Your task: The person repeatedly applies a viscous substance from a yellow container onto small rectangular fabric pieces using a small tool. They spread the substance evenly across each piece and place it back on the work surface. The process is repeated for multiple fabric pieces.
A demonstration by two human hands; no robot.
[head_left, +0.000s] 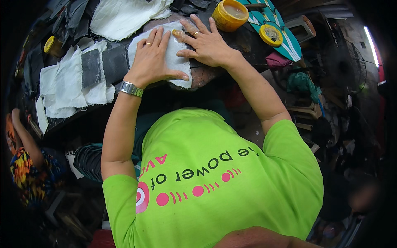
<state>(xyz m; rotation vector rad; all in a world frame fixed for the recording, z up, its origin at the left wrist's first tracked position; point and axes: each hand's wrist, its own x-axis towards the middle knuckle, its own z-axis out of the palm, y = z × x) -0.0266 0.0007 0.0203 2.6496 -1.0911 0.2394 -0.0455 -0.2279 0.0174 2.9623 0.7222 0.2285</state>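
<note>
Both my hands lie flat on a white cloth piece (177, 58) with frayed edges, at the near edge of the dark work table. My left hand (152, 62), open, presses its left part with the fingers pointing away and the thumb out to the right. My right hand (204, 45) is open too, its fingers spread over the far right part of the cloth. A yellowish-brown coating or wrap covers one fingertip of the right hand. Beyond that hand stands a yellow tub (230, 15) with a pale, paste-like content.
White cloth pieces (66, 84) and dark grey patches (115, 64) overlap at the left. A larger white cloth (124, 18) lies farther back. Right of the tub, a yellow lid (271, 35) sits on a teal striped sheet (291, 43). Another person (31, 165) is at the far left.
</note>
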